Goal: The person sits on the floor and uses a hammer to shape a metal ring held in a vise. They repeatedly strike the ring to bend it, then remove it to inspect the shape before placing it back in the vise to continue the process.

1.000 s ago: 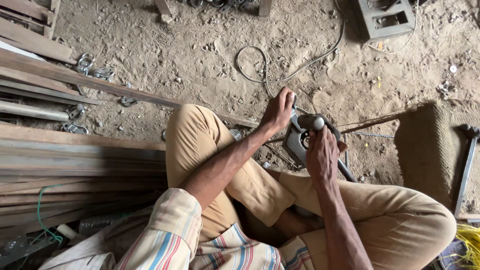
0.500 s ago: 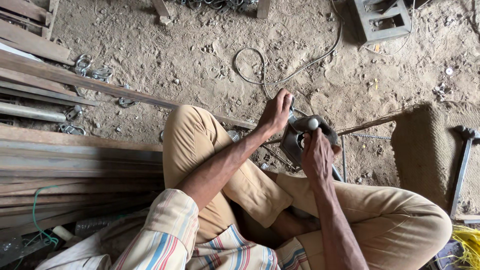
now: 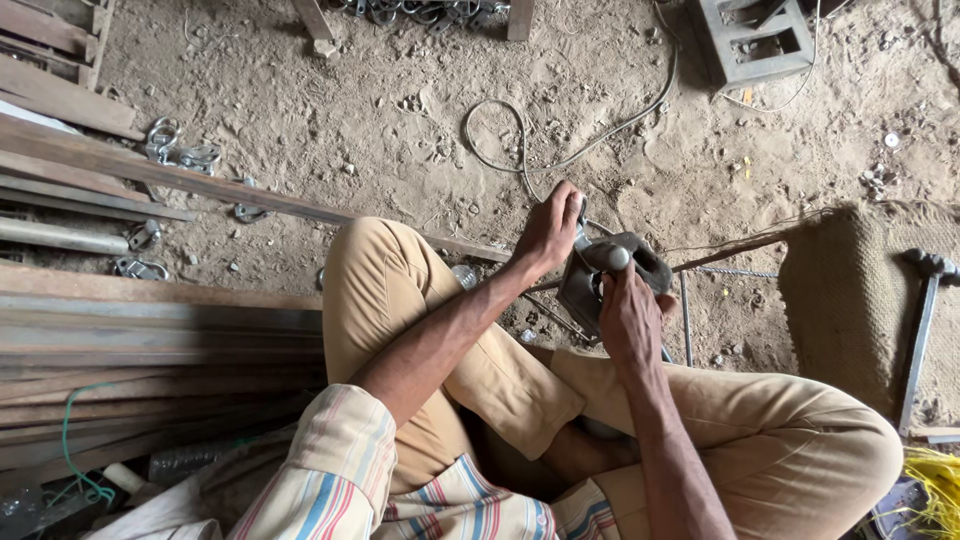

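Observation:
I sit cross-legged on a sandy floor in tan trousers. A dark grey metal power tool (image 3: 592, 275) with a shiny round knob on top rests on the ground just past my knees. My left hand (image 3: 549, 231) grips its upper left side. My right hand (image 3: 627, 320) is closed on its lower right part, under the knob. A grey cable (image 3: 520, 150) curls away from the tool across the sand. Thin metal rods (image 3: 686, 318) lie under and beside the tool.
Long wooden planks and metal bars (image 3: 150, 320) are stacked at my left. Metal clamps (image 3: 180, 155) lie near them. A burlap sack (image 3: 850, 300) and a hammer (image 3: 922, 320) sit at the right. A grey metal frame (image 3: 755, 40) stands at the top right, yellow cord (image 3: 935, 485) at the bottom right.
Both hands stay on the tool. My right hand has slid slightly lower on it and the tool has shifted a little; my left hand barely moved.

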